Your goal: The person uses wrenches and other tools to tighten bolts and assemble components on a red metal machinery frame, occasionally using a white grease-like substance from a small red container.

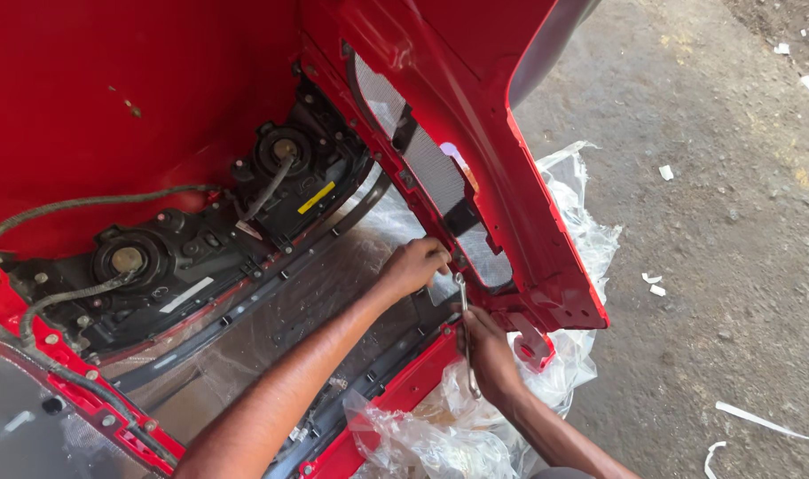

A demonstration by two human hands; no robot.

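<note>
A red car body panel [156, 80] lies inside-up on clear plastic sheeting. My left hand [415, 264] reaches across it and pinches something small against the red frame edge [511, 204] beside a silver mesh grille [431, 164]. Just below, my right hand [489, 350] grips a slim metal wrench [466, 328], its upper end at the same spot near the grille's lower corner. What sits between the left fingers is too small to tell.
A black headlamp housing [192, 257] with two round sockets and grey cables fills the panel's left side. Crumpled clear plastic [440, 426] lies under the panel. Bare concrete ground [715, 248] with white paper scraps lies to the right.
</note>
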